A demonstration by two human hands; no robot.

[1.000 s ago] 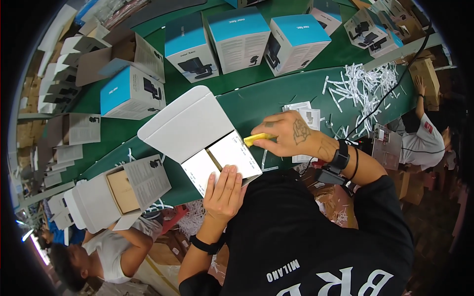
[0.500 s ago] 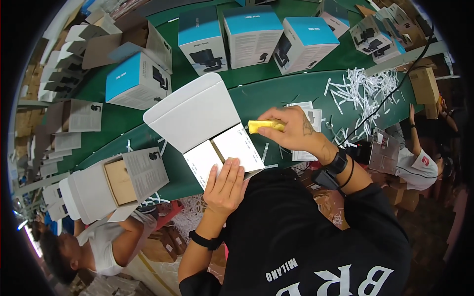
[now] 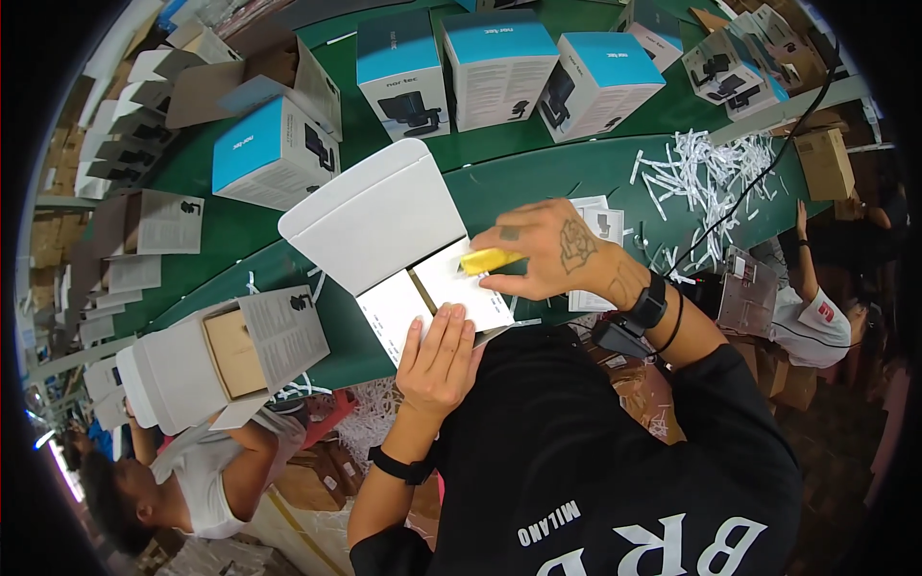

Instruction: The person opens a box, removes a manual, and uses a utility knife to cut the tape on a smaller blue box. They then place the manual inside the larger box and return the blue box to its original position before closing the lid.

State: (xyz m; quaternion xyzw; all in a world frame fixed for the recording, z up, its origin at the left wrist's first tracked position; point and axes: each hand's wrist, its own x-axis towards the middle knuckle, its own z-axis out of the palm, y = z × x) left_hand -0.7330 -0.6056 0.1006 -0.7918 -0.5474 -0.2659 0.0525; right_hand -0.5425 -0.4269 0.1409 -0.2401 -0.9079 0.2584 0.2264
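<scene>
Before me on the green table is a white box (image 3: 370, 216) with its lid flap raised toward the far left. Two white inner flaps cover its top, and a brown strip shows in the gap between them. My left hand (image 3: 437, 370) lies flat on the near part of the box, its fingers stretched out and holding nothing. Over the right inner flap, my right hand (image 3: 557, 252) grips a small yellow object (image 3: 488, 260) between thumb and fingers. The fingers partly cover it, so its exact kind is unclear. Its tip is at the flap's surface.
Several blue-topped printed boxes (image 3: 499, 82) stand along the far side. Another opened box (image 3: 274, 336) sits at left. Shredded white paper (image 3: 706, 192), printed leaflets (image 3: 607, 230) and a black cable (image 3: 759, 182) are on the right. Other people work at left and far right.
My right hand has moved left with the yellow object, from beside the box's right edge to over the right inner flap. My left hand has stayed put.
</scene>
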